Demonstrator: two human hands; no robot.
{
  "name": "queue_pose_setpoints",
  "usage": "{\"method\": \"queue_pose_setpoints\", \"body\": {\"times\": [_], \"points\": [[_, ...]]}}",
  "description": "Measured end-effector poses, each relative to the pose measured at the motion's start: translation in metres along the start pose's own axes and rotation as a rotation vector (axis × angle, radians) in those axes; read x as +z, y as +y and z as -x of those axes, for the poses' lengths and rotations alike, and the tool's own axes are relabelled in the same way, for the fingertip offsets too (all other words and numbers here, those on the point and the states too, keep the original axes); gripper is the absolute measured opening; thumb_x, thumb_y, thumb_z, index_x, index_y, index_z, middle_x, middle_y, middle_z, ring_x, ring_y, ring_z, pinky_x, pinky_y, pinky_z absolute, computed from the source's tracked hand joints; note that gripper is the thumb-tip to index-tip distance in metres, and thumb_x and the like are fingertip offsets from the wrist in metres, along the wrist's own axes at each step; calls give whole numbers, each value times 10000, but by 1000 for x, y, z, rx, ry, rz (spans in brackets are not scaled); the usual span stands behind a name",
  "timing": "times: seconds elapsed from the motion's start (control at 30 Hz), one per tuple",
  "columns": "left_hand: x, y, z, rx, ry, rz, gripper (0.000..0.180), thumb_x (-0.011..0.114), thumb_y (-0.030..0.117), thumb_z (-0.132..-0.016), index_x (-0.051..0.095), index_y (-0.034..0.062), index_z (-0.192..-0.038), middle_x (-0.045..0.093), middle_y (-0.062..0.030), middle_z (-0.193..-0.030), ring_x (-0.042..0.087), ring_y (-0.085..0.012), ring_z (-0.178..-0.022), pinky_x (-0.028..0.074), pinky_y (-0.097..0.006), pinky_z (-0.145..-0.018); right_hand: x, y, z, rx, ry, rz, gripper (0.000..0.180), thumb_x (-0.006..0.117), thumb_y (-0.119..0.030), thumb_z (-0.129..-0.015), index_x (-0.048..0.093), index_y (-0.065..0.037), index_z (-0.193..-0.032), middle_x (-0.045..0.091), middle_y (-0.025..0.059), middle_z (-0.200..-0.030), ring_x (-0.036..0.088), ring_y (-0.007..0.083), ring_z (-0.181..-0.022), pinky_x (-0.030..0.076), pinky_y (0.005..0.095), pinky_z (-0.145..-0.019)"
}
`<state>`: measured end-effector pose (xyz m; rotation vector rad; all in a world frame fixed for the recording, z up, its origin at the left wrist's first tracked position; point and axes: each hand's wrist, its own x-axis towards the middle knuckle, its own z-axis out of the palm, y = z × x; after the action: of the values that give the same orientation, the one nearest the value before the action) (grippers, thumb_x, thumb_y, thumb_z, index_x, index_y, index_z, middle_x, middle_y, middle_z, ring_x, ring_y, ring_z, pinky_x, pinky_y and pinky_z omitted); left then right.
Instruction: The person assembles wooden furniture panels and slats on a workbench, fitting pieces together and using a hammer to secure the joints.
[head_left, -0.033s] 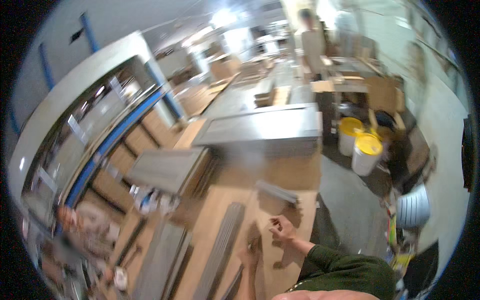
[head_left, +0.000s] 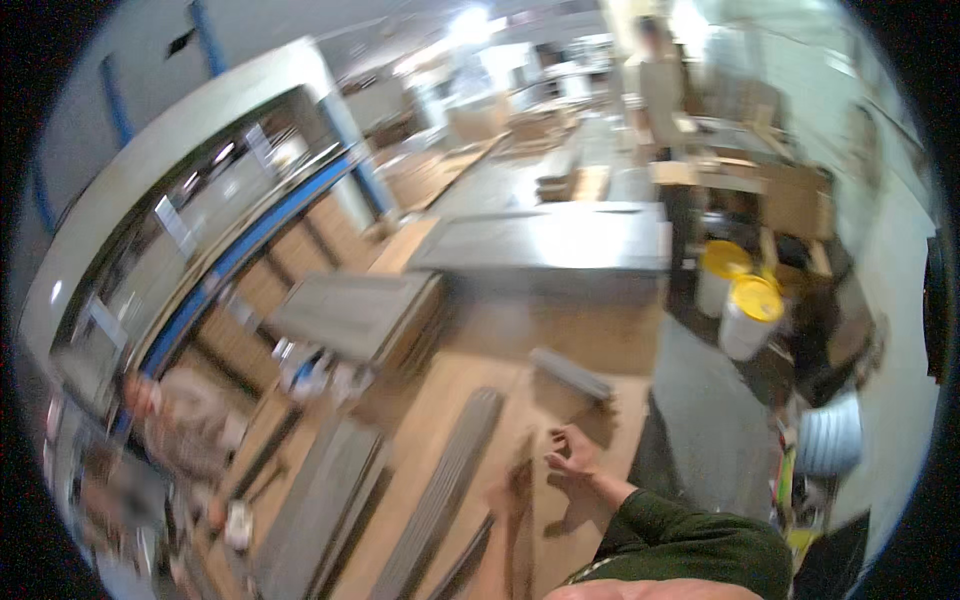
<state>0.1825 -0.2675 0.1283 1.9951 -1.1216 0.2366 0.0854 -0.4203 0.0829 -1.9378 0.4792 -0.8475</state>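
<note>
My right hand [head_left: 572,452] is over the brown board-topped table [head_left: 440,385], its fingers loosely bent and apart, with nothing visible in them. Just beyond it lies a short grey slatted piece [head_left: 570,374]. My left hand [head_left: 508,492] is low over the table to the left, smeared by motion, so its fingers and anything in them cannot be made out. Beside the left forearm lies a narrow dark strip [head_left: 468,558]. Further left is a bundle of long grey grooved strips [head_left: 445,490].
Grey panels are stacked at the table's far end [head_left: 540,240] and at its left [head_left: 350,312]. Long grey boards [head_left: 320,510] lie near left. Another person [head_left: 185,420] is at the left. White buckets with yellow lids [head_left: 752,315] and a pale blue ribbed container [head_left: 830,437] stand right.
The whole view has shifted, so most things sit slightly further right. My right hand's fingers look a little more spread. The left hand stays low over the table, blurred.
</note>
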Motion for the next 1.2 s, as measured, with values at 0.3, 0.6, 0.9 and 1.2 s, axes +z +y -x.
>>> {"method": "queue_pose_setpoints", "body": {"times": [0.3, 0.6, 0.9, 1.2], "points": [[-115, -81, 17, -160, -423, 15, 404, 644, 275, -774, 598, 93, -1132, 638, -151, -1012, 586, -295, -998, 452, -355, -892, 36, -23, 54, 133, -159, -212, 783, 818, -278, -638, 369, -7, -1219, 528, 155, -1113, 530, 262, -1041, 453, 348, -850], [-274, -246, 63, -780, -35, -754, 674, 671, 319, -771, 400, 46, -1324, 393, -125, -1384, 390, -328, -1244, 305, -503, -1030, 41, -13, 15, 110, -156, -36, 822, 812, -378, -631, 407, 29, -1219, 556, 186, -1128, 550, 298, -1034, 438, 379, -897], [-240, -211, 84, -709, -150, -943, 604, 692, 307, -744, 466, 82, -1257, 452, -85, -1321, 445, -281, -1180, 293, -549, -1005, 41, -29, 16, 239, -161, 151, 825, 793, -414, -637, 419, 60, -1200, 541, 227, -1139, 522, 330, -1082, 417, 392, -930], [-280, -238, 110, -473, -6, -817, 504, 651, 332, -773, 555, 47, -1178, 541, -225, -1170, 487, -395, -1086, 368, -499, -937, 47, -52, 12, 78, -159, 61, 757, 801, -419, -617, 499, -2, -1172, 606, 200, -1041, 577, 308, -1006, 450, 385, -881]]}}
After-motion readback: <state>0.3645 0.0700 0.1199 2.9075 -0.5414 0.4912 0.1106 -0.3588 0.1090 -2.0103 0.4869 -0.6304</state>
